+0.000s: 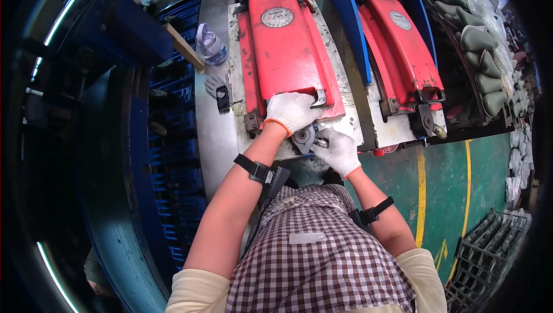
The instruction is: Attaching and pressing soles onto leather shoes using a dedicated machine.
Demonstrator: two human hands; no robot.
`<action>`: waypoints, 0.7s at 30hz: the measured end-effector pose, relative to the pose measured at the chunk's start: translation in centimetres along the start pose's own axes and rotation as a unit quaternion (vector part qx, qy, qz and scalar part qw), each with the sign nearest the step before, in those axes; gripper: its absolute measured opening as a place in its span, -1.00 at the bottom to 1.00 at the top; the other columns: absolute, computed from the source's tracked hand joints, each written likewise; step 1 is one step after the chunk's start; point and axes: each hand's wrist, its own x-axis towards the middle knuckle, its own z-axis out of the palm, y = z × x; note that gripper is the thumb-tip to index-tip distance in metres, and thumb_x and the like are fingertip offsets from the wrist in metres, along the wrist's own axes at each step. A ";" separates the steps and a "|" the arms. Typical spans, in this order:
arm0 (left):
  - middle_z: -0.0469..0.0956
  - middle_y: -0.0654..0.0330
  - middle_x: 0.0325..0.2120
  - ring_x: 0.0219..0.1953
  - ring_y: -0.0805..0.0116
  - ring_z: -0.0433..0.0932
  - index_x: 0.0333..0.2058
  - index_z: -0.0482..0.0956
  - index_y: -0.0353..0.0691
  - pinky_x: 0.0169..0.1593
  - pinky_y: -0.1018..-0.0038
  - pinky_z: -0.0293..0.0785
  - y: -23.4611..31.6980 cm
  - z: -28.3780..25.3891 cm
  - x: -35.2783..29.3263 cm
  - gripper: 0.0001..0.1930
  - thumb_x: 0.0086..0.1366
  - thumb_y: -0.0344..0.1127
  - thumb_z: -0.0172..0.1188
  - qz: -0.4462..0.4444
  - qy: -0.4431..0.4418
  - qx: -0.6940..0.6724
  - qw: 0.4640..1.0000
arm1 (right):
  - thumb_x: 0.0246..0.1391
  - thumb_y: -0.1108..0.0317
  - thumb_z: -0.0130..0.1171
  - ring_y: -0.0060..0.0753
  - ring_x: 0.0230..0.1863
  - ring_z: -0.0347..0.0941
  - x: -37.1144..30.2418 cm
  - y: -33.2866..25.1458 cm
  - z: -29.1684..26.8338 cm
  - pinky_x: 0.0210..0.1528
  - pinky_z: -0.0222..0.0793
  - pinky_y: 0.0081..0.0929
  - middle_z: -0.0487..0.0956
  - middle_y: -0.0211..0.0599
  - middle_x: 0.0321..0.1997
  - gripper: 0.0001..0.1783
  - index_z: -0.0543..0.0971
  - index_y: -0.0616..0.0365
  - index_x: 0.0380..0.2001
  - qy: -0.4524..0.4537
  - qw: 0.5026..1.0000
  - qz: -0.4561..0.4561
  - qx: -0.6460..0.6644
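In front of me is a red hinged mould cover (291, 42) with a round metal plate on its top, lying closed over a pale base. My left hand (292, 112), in a white knit glove with an orange cuff, is closed around the handle (319, 99) at the cover's near edge; only the handle's right end shows. Just below is a grey metal cam latch (303, 138) with a round pivot. My right hand (339, 152), gloved too, has its fingers wrapped on the latch's short lever (322, 142), most of which the hand hides.
To the right, a second red mould cover (397, 48) sits inside a blue metal guard (368, 31). Grey-green moulded pieces (478, 54) pile beyond it. A clear bottle (212, 48) and loose glove (216, 86) lie on the left metal ledge. A wire rack (489, 255) stands lower right.
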 end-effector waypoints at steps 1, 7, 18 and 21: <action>0.72 0.02 -0.30 -0.18 0.01 0.71 -0.28 0.72 -0.05 -0.09 0.07 0.58 -0.1 0.0 0.0 -0.52 0.24 0.25 0.14 -0.002 0.001 0.000 1.000 | -0.05 0.06 0.45 -0.05 -0.25 0.69 0.0 -0.1 0.0 -0.14 0.61 -0.22 0.71 -0.11 -0.32 -0.61 0.71 0.07 -0.23 -0.003 1.000 0.000 0.000; 0.73 0.04 -0.30 -0.18 0.01 0.71 -0.27 0.73 -0.05 -0.08 0.08 0.59 0.1 0.0 0.4 -0.51 0.24 0.26 0.15 -0.013 -0.007 0.009 1.000 | -0.05 0.07 0.44 -0.04 -0.24 0.69 0.4 -0.3 -0.5 -0.13 0.60 -0.20 0.71 -0.10 -0.30 -0.62 0.72 0.06 -0.22 -0.013 1.000 0.004 -0.001; 0.71 0.01 -0.38 -0.28 -0.01 0.71 -0.37 0.72 -0.09 -0.20 0.10 0.60 1.3 0.4 -0.1 -0.44 0.18 0.35 0.19 -0.027 0.052 0.026 0.998 | 0.08 0.00 0.34 0.02 -0.18 0.67 -0.1 1.1 -0.7 -0.08 0.59 -0.14 0.69 -0.10 -0.27 -0.59 0.67 0.07 -0.16 -0.031 0.998 -0.051 0.033; 0.70 0.00 -0.44 -0.32 -0.02 0.72 -0.40 0.72 -0.12 -0.23 0.11 0.61 1.8 0.2 -0.6 -0.44 0.20 0.34 0.19 -0.031 0.072 0.026 0.997 | 0.23 -0.05 0.24 0.06 0.08 0.61 0.3 3.3 -0.8 0.17 0.49 -0.13 0.68 -0.01 0.01 -0.46 0.60 0.10 0.11 -0.136 0.981 -0.042 0.132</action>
